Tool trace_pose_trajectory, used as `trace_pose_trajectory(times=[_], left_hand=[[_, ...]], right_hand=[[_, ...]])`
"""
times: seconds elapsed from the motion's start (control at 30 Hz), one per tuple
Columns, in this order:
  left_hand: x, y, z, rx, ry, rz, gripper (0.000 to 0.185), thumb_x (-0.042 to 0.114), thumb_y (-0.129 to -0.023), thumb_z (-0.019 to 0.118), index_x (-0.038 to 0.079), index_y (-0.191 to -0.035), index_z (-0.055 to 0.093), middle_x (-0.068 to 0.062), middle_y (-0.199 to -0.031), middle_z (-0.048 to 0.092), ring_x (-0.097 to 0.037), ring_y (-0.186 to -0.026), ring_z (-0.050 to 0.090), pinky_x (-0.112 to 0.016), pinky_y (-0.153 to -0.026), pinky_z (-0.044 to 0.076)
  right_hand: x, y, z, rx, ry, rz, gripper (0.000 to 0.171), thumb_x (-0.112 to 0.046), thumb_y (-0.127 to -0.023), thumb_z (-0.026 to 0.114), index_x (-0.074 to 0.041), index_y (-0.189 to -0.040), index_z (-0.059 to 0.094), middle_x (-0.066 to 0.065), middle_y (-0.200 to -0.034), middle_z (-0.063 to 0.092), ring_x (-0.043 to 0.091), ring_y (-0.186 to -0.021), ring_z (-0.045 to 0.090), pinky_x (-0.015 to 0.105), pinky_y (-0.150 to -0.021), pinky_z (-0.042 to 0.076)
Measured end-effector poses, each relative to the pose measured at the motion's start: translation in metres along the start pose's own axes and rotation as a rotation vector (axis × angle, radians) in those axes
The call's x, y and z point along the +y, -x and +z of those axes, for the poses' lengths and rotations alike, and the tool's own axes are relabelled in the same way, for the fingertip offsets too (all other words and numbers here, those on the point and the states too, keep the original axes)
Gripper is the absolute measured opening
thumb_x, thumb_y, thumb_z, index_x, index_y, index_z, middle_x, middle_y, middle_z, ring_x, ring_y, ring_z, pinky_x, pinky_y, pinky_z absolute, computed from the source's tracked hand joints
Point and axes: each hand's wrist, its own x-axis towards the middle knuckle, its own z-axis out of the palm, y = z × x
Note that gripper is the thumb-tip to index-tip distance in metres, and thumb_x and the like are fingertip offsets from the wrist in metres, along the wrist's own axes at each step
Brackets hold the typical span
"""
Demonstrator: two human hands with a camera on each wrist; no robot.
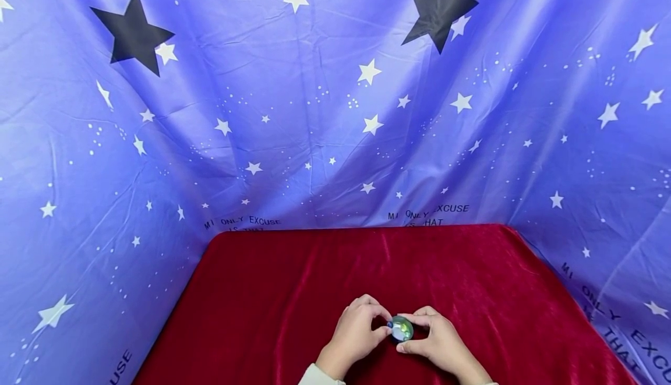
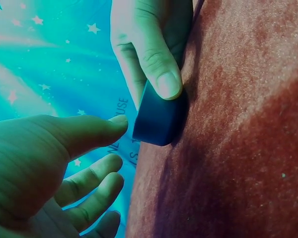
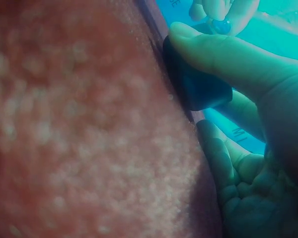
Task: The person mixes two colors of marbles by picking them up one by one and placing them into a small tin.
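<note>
A small round dark cup (image 2: 158, 120) rests on the red cloth, its opening facing up, with shiny green and pale glassy pieces (image 1: 402, 329) inside. My right hand (image 1: 444, 338) grips the cup from the right, thumb and fingers on its sides. At the cup's left rim, my left hand (image 1: 357, 329) pinches a small glossy blue ball (image 3: 221, 26), apparently a marble, between thumb and fingertips. That ball is hidden in the left wrist view, where the left hand's other fingers (image 2: 97, 193) hang loosely curled.
Red velvety cloth (image 1: 251, 292) covers the table under both hands. Blue-purple fabric (image 1: 314, 111) printed with stars and lettering hangs behind the table and along both sides. The table's back edge (image 1: 362, 229) meets this fabric.
</note>
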Motion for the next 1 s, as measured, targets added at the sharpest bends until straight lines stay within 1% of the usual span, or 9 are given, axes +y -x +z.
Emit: trace_pose_trajectory(times=[0.43, 0.7, 1.0], left_hand=[[-0.0001, 0.0006, 0.0029, -0.008, -0.006, 0.005, 0.014, 0.029, -0.082, 0.086, 0.031, -0.094, 0.080, 0.018, -0.099, 0.060, 0.000, -0.094, 0.056, -0.028, -0.084, 0.048], [0.0000, 0.0011, 0.0013, -0.006, -0.012, 0.004, 0.013, 0.029, -0.083, 0.086, 0.031, -0.094, 0.080, 0.019, -0.099, 0.060, -0.002, -0.097, 0.057, -0.029, -0.086, 0.048], [-0.0025, 0.0022, -0.0016, -0.001, -0.031, 0.015, 0.015, 0.028, -0.082, 0.086, 0.030, -0.096, 0.080, 0.018, -0.099, 0.061, -0.005, -0.100, 0.059, -0.031, -0.088, 0.049]], right_hand=[[-0.0013, 0.0009, 0.0004, 0.011, 0.010, -0.011, 0.061, -0.043, -0.064, 0.098, -0.025, -0.119, 0.078, -0.008, -0.102, 0.063, 0.003, -0.097, 0.058, 0.021, -0.087, 0.047], [-0.0018, 0.0013, 0.0005, 0.009, 0.008, -0.012, 0.061, -0.044, -0.064, 0.097, -0.026, -0.120, 0.078, -0.008, -0.102, 0.063, 0.003, -0.098, 0.058, 0.022, -0.088, 0.046], [-0.0015, 0.0013, 0.0008, 0.017, 0.010, -0.013, 0.060, -0.044, -0.064, 0.097, -0.029, -0.119, 0.078, -0.008, -0.102, 0.063, 0.003, -0.097, 0.058, 0.021, -0.086, 0.046]])
